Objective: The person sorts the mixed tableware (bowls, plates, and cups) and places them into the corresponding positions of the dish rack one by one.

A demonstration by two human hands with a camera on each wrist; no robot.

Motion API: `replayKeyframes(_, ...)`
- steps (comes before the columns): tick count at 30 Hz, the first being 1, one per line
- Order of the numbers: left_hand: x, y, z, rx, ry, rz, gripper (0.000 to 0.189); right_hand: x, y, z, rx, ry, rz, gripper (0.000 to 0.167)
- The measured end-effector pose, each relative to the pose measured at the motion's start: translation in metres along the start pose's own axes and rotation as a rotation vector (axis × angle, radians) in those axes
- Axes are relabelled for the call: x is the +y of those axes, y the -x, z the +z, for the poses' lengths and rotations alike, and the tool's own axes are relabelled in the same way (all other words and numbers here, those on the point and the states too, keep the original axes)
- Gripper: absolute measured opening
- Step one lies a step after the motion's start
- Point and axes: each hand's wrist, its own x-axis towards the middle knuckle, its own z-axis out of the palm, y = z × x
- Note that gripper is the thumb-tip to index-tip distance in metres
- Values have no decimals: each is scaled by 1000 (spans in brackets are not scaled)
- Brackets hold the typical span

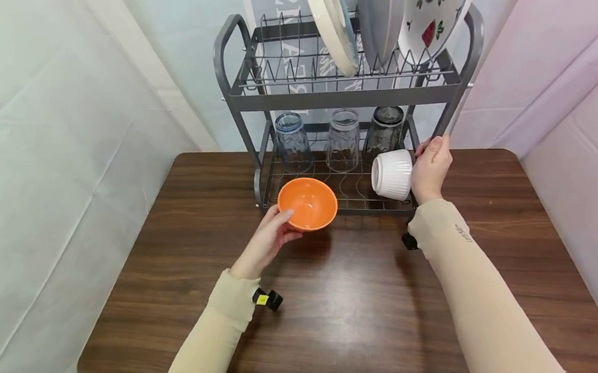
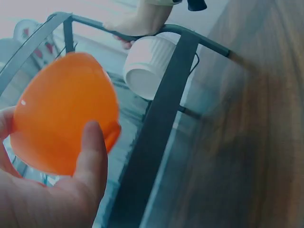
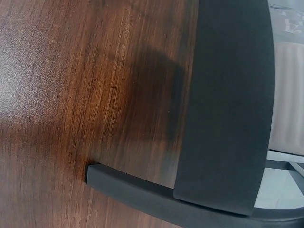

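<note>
My left hand (image 1: 268,237) grips an orange bowl (image 1: 310,202) by its near rim, thumb over the edge on the inner side. The bowl is held in front of the lower tier of a grey two-tier dish rack (image 1: 337,99), its mouth tilted toward me. My right hand (image 1: 431,169) holds the rack's right side post, fingers curled behind it. Right beside that hand, a small white ribbed bowl (image 1: 395,173) lies tipped on its side in the lower tier, base facing left. In the right wrist view the ribbed bowl (image 3: 289,95) shows behind the front rail; the hand is out of sight.
Three upside-down glasses line the lower tier: blue (image 1: 294,145), clear (image 1: 343,143) and dark grey (image 1: 385,132). Above, a cream-rimmed plate (image 1: 329,28), a grey plate (image 1: 377,23) and a patterned plate (image 1: 430,21) stand in the slots. The rack rests toward the back of a brown wooden table (image 1: 352,308).
</note>
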Motion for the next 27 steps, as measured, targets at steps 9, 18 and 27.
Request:
replayKeyframes(9, -3, -46, 37, 80, -297, 29, 56, 3, -1, 1, -5, -17, -1, 29)
replayKeyframes(18, -10, -72, 60, 202, -643, 145, 74, -26, 7, -4, -30, -44, 6, 30)
replayKeyframes(27, -15, -78, 76, 275, -944, 231, 83, -35, 11, -5, -34, -44, 8, 31)
